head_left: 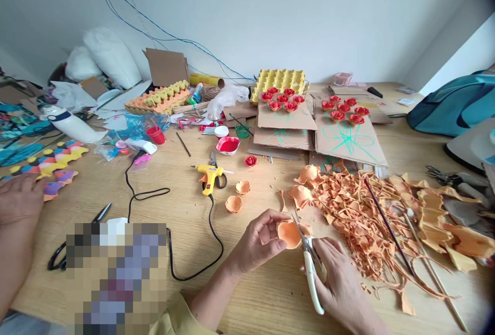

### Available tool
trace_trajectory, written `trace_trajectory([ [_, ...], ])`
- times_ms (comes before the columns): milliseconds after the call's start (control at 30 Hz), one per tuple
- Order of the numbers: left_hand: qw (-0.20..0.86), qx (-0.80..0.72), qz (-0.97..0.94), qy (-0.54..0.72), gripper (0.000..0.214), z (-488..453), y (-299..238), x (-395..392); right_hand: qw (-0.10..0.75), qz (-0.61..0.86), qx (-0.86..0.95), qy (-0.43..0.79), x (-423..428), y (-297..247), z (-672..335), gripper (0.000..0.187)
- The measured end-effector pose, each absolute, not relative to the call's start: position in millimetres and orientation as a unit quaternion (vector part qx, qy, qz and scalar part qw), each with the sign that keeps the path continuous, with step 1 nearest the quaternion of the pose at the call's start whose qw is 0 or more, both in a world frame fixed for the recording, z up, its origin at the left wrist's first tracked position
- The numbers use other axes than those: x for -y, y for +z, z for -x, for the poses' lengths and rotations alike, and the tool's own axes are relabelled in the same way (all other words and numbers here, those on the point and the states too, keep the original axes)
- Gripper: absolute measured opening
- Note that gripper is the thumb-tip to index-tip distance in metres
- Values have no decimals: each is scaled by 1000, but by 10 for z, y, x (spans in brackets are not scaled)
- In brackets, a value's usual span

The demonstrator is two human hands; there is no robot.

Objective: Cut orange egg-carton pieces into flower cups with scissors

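Note:
Between the thumb and fingers of my left hand is an orange egg-carton cup, its hollow facing me. My right hand grips white-handled scissors, whose blades reach to the cup's right edge. Two trimmed orange cups lie on the table left of my hands, near a red paper flower. Just beyond the cup rest uncut orange cup pieces. To the right spreads a pile of orange carton scraps.
A yellow glue gun with a black cord lies mid-table, beside a dish of red paint. Red flowers stand on cardboard sheets at the back. Black-handled scissors lie left. Another person's hand is at far left by painted cartons.

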State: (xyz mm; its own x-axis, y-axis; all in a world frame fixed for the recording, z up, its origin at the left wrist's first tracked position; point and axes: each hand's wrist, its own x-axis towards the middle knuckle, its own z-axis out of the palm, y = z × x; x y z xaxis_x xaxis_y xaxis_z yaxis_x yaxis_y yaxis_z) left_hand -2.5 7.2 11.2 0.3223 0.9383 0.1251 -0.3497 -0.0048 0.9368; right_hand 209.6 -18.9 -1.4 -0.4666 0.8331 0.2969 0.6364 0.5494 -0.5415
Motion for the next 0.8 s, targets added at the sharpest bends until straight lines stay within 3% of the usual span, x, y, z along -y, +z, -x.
trace_trajectory([
  [800, 674, -302, -484, 469, 43, 8, 174, -82, 286, 437, 825, 214, 243, 28, -2078, 22],
])
